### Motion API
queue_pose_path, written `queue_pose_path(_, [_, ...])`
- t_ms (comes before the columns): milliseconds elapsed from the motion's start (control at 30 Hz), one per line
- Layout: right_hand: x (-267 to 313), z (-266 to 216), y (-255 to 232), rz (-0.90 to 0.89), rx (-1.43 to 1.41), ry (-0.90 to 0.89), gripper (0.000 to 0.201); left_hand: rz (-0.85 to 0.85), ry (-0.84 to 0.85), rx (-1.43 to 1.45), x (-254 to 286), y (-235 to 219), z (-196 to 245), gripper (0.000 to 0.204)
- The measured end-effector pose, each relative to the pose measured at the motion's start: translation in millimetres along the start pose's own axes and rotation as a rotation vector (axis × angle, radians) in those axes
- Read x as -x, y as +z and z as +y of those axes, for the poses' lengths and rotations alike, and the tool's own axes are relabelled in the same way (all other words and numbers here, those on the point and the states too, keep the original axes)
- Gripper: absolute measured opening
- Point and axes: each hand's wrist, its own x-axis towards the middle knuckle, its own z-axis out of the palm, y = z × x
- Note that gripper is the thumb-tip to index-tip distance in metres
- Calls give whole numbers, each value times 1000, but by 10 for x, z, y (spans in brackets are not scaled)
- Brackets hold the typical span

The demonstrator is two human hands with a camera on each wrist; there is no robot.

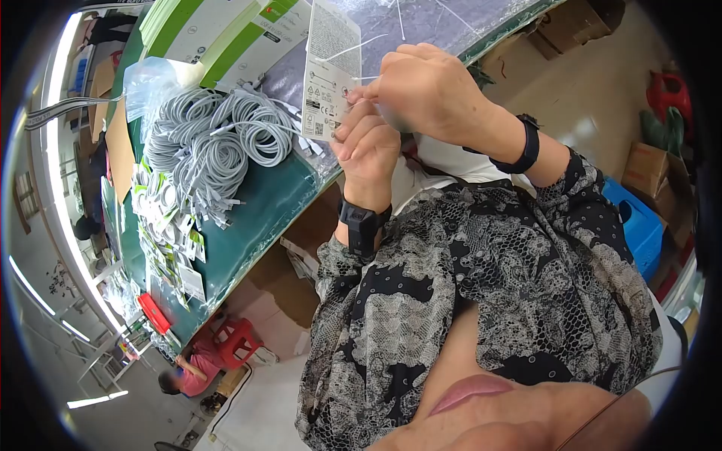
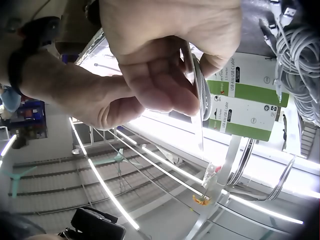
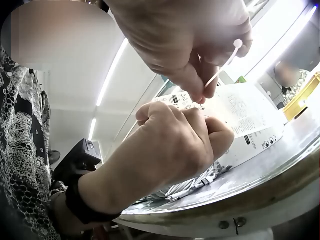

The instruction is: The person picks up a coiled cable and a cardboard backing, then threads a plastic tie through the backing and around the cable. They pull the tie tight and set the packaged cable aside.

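Observation:
My left hand (image 1: 368, 143) grips a white printed card (image 1: 331, 60) by its lower edge, holding it upright over the table's front edge. A loop of grey cable (image 2: 205, 85) lies against the card in the left wrist view, partly hidden by the fingers. Close beside it, my right hand (image 1: 440, 98) pinches a thin white cable tie (image 3: 223, 66) between thumb and finger. The tie's small square head sticks up past the right fingers in the right wrist view. Both hands' fingertips meet at the card's edge.
Many coiled grey cables (image 1: 199, 139) are heaped on the green table (image 1: 248, 218), with carded packs (image 1: 169, 225) nearer its left end. Green-and-white boxes (image 1: 248, 37) stand behind. Loose white ties (image 1: 401, 26) lie at the back. A red object (image 1: 154, 313) sits farther along.

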Motion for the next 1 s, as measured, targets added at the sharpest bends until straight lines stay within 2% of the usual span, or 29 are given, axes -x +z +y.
queue_pose_path(267, [6, -8, 18, -22, 6, -3, 8, 20, 5, -40, 4, -11, 8, 9])
queue_pose_path(333, [-1, -16, 33, -11, -10, -16, 8, 41, 21, -76, 41, -62, 69, 23])
queue_pose_path(367, [-6, -18, 42, 0, -26, -29, 9, 38, 22, -75, 44, -86, 86, 23])
queue_pose_path(433, [-24, -19, 58, -1, -44, -34, 11, -27, 7, -396, 27, -110, 76, 26])
queue_pose_path(467, [-34, -18, 65, -1, -63, -38, 13, -37, 11, -394, 34, -104, 51, 26])
queue_pose_path(533, [-24, 44, 61, 12, -136, -16, 14, 278, 260, -782, 46, -34, -73, 32])
queue_pose_path(567, [-11, 90, 41, 28, -209, 16, 15, 263, 264, -774, 56, -23, -56, 32])
queue_pose_path(633, [29, 173, -14, -16, -232, 12, 21, 263, 147, -941, 97, 5, 30, 31])
queue_pose_path(700, [84, 242, -16, 4, -296, 48, 27, 225, 159, -942, 112, 13, 12, 33])
queue_pose_path(767, [149, 280, 24, -35, -338, 98, 33, 292, 227, -1233, 96, 73, -62, 37])
queue_pose_path(833, [170, 212, 42, 186, -480, 289, 36, 255, 247, -1276, 81, 76, -73, 39])
queue_pose_path(867, [209, 261, 11, 256, -406, 307, 39, 241, 296, -1356, 87, 66, -68, 38])
queue_pose_path(900, [244, 297, -88, 250, -403, 298, 39, 225, 345, -1435, 81, 56, -68, 37])
queue_pose_path(967, [289, 294, -291, 180, 53, -159, 34, 203, 381, -1465, 91, 66, -94, 37])
queue_pose_path(1000, [280, 250, -302, 81, 115, -220, 27, 194, 406, -1501, 96, 64, -103, 36])
